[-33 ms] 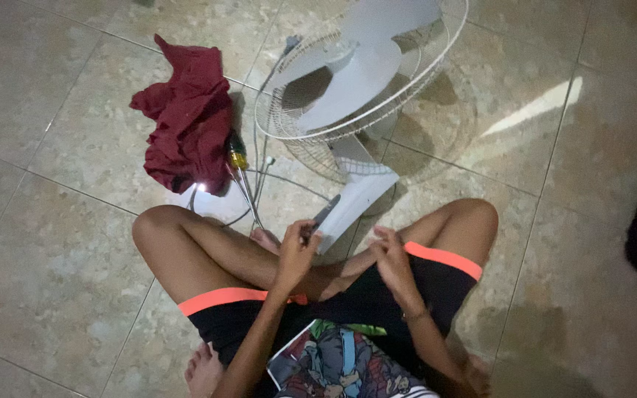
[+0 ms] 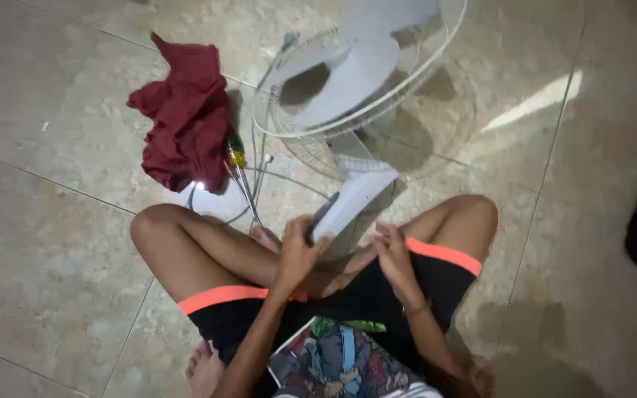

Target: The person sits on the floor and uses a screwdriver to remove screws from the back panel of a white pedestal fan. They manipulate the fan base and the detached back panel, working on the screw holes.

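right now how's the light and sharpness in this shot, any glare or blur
Head view: dim overall; a bright glare streak on the floor tiles at upper right; a small hot spot under the red cloth; the left hand and the dark tool it holds look motion-blurred; the white fan is soft.

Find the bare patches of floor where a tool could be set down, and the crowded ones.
Free: tiles left of the maroon cloth and left knee, and tiles right of the fan guard. Crowded: between cloth, screwdriver and guard, ahead of both hands.

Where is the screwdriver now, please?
In the head view, the screwdriver lies on the floor, left of centre, between the red cloth and the fan, ahead of the left knee.
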